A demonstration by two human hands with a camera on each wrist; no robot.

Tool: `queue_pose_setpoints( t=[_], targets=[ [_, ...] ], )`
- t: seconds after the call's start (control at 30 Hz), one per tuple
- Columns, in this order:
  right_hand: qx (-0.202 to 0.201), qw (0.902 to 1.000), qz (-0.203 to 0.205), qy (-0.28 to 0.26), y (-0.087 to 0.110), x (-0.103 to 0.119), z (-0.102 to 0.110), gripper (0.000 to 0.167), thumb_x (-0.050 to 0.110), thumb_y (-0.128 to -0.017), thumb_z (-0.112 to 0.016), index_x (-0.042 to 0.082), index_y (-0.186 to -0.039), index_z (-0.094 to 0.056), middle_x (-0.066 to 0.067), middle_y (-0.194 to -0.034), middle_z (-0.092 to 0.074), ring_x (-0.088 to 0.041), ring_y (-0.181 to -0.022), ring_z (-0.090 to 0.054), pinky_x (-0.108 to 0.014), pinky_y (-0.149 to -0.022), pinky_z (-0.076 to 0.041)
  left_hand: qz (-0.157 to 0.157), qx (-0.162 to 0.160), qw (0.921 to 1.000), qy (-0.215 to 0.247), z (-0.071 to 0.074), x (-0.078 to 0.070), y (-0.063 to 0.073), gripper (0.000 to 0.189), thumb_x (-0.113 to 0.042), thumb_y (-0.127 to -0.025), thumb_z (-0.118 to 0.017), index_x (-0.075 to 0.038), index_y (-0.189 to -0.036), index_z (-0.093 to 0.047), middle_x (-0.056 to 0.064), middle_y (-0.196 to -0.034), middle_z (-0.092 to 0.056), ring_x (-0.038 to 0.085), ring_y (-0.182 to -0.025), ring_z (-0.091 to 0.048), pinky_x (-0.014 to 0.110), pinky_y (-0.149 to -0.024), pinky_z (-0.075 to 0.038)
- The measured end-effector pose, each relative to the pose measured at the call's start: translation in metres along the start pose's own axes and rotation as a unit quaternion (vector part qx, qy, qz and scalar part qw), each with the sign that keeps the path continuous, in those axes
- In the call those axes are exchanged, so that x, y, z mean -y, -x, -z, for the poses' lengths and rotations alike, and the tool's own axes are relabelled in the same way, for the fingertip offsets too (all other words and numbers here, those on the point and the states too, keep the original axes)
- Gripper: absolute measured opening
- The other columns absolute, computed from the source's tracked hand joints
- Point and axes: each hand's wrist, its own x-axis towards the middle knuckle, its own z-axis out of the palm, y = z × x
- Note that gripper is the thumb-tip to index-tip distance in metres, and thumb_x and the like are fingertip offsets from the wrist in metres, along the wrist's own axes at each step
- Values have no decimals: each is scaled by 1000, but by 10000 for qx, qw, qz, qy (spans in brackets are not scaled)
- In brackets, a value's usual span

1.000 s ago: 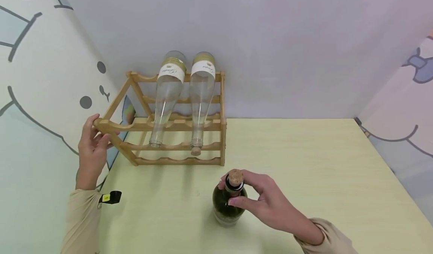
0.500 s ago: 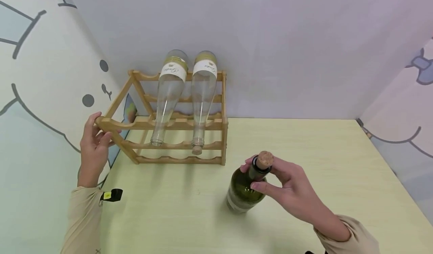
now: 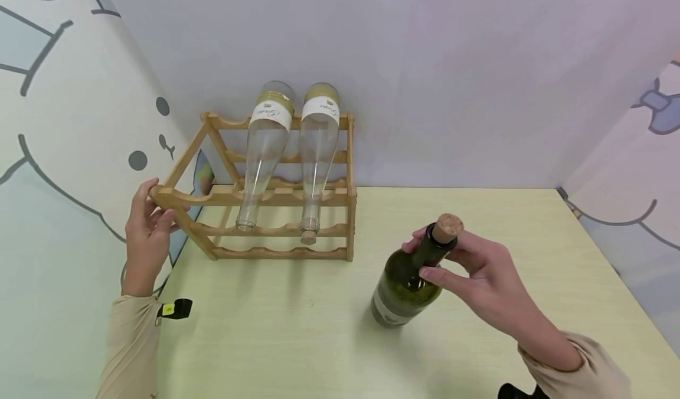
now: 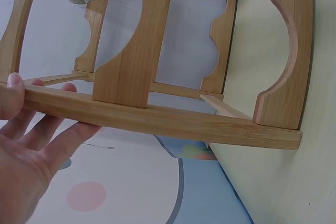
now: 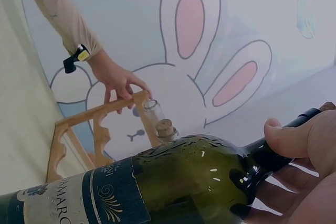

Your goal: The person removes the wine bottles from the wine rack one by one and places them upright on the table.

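With its thumb and fingers, my right hand (image 3: 491, 284) holds the neck of a green glass wine bottle (image 3: 406, 284), a cork (image 3: 448, 228) in its mouth. The bottle leans to the right; whether its base touches the table cannot be told. A dark label with a pale lower part shows on the wine bottle (image 5: 184, 177) in the right wrist view. At the left, my left hand (image 3: 146, 239) grips the front corner of a wooden wine rack (image 3: 228, 197). In the left wrist view, the thumb and fingers lie around the rack's post (image 4: 157, 119).
Two clear glass bottles lie necks forward on the rack's top: an uncorked bottle (image 3: 265, 145) and a corked bottle (image 3: 319, 145). The rack stands near the back wall (image 3: 451, 92) and the left wall (image 3: 79, 121). The pale table (image 3: 255, 328) extends to the right.
My right hand has moved right and away from me with the wine bottle, which went from nearly upright to tilted, its neck to the right. The left hand and rack have stayed in place.
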Motion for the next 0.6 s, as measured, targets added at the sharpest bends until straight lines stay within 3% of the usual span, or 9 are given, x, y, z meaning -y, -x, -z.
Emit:
queue_pose_setpoints(
  t=[0.27, 0.5, 0.6],
  targets=[
    [-245, 9994, -258, 39, -4, 1, 20, 43, -27, -73, -62, -12, -113, -59, -22, -104, -65, -25, -100, -64, -25, -82, -52, -29, -47, 10000, 3, 0, -1, 2, 59, -8, -96, -50, -31, -146, -30, -1, -119, -54, 6, -94, -63, 13, -72, -51],
    [-497, 9943, -865, 386, -8, 6, 42, 41, -21, -78, -63, -9, -117, -59, -21, -104, -66, -24, -97, -65, -24, -82, -51, -32, -80, 10000, 42, 0, -2, 2, 58, -8, -96, -50, -30, -146, -31, -1, -119, -54, 7, -95, -63, 13, -72, -51],
    [-538, 9948, -821, 268, -11, 4, 52, 40, -20, -79, -62, -12, -118, -57, -23, -103, -65, -25, -95, -65, -23, -82, -51, -39, -81, 9999, 83, -1, -2, 1, 59, -6, -96, -50, -29, -147, -31, -2, -118, -54, 7, -94, -63, 12, -72, -51]
  ],
)
